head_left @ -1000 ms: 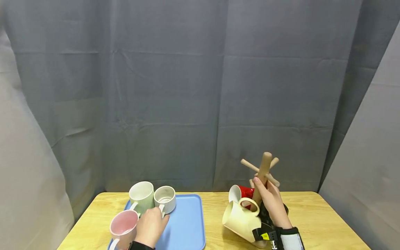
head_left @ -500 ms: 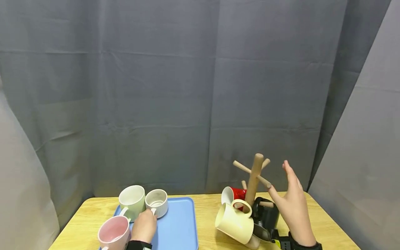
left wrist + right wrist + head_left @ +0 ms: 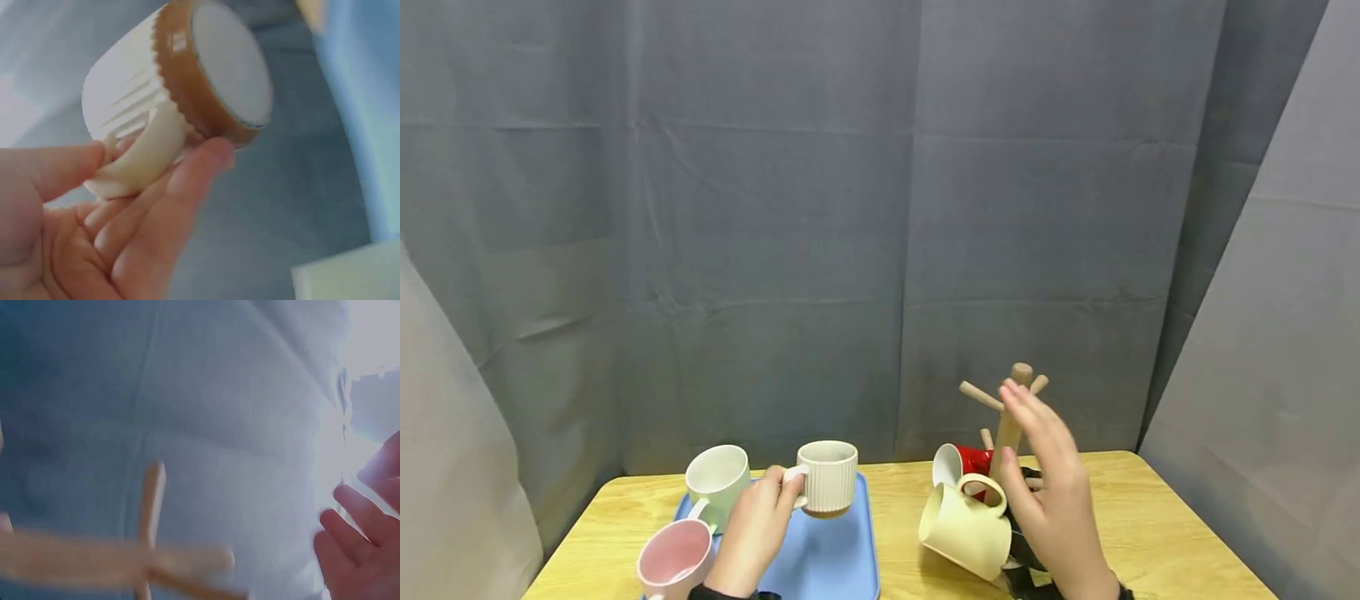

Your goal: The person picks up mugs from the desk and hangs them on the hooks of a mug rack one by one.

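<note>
My left hand (image 3: 754, 527) holds a white ribbed mug (image 3: 831, 478) by its handle, lifted over the blue tray (image 3: 808, 567). In the left wrist view thumb and fingers pinch the handle, and the mug's brown base band (image 3: 181, 59) shows. My right hand (image 3: 1058, 500), fingers extended and holding nothing, is up in front of the wooden mug tree (image 3: 1009, 429). On the tree's lower pegs hang a yellow mug (image 3: 966, 533) and a red mug (image 3: 976, 460). A black mug there is mostly hidden behind the right hand. The upper pegs (image 3: 153, 506) are bare.
A pale green mug (image 3: 718, 483) and a pink mug (image 3: 673, 557) stand upright at the tray's left side, close to my left wrist. The wooden table (image 3: 1157, 533) ends at a grey cloth backdrop (image 3: 790, 250).
My left hand has raised the ribbed mug off the tray and moved it right. My right hand has let go of the mug tree's post, swung right, then come back in front of it.
</note>
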{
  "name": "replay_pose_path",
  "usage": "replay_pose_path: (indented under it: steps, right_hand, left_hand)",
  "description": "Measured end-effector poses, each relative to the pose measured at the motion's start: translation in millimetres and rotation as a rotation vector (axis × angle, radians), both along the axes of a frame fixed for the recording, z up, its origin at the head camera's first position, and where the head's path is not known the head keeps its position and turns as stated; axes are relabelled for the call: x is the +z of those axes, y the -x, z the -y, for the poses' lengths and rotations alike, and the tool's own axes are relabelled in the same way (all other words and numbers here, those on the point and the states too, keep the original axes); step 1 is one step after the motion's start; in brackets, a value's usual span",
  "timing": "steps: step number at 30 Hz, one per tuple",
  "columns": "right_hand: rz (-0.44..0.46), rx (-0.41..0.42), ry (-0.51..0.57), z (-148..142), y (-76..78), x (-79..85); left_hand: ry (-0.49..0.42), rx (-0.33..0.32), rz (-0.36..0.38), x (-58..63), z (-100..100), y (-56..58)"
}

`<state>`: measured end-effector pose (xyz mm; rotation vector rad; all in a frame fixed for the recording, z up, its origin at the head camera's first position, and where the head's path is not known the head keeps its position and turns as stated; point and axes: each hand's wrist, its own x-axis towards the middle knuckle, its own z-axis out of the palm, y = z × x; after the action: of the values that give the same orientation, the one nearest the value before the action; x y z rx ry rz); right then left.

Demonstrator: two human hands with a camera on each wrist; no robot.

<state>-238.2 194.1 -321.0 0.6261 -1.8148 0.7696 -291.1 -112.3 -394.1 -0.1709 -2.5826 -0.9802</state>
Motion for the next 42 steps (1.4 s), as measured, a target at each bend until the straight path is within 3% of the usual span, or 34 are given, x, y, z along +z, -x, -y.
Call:
replay_pose_path:
  steps: [4,8,12,15,18,20,28,32,35,37,39,42]
  right_hand:
    - [0.194,0.022,-0.149,24.6,6.1,-12.1]
    - [0.480,0.033,-0.237,38.8,10.0,-23.8]
    - [0.751,0.149,-0.176,45.5,8.8,-26.9]
    - [0.821,0.216,-0.043,51.0,7.5,-24.3]
    - [0.806,0.258,0.089,59.7,6.7,-23.3]
    - [0.772,0.265,0.119,66.0,5.6,-24.9]
    - [0.510,0.162,0.053,70.9,-5.5,-28.8]
    - [0.385,0.177,-0.011,61.8,-11.9,-18.9]
    - [0.303,0.264,-0.009,52.9,-16.2,-9.7]
    - [0.259,0.308,0.036,45.4,-18.6,-3.8]
    - [0.218,0.305,0.119,36.3,-21.3,2.0]
    - [0.137,0.313,0.319,16.9,-20.8,7.5]
  left_hand:
    - [-0.070,-0.066,-0.060,23.6,-11.9,-17.0]
    - [-0.247,-0.206,0.019,37.1,-23.6,-31.1]
    - [-0.379,-0.316,0.073,43.6,-31.4,-41.6]
    - [-0.406,-0.308,0.028,46.7,-35.1,-45.5]
    - [-0.443,-0.266,-0.047,48.4,-38.2,-46.7]
    - [-0.481,-0.250,-0.094,48.5,-40.5,-47.8]
    - [-0.555,-0.270,-0.288,49.1,-53.5,-60.1]
    - [-0.593,-0.322,-0.337,53.7,-56.6,-69.1]
    - [-0.599,-0.443,-0.359,53.4,-59.2,-74.9]
    - [-0.528,-0.543,-0.415,50.4,-62.4,-74.8]
    - [-0.394,-0.583,-0.460,45.5,-67.4,-73.7]
    - [-0.156,-0.550,-0.492,35.2,-80.0,-70.3]
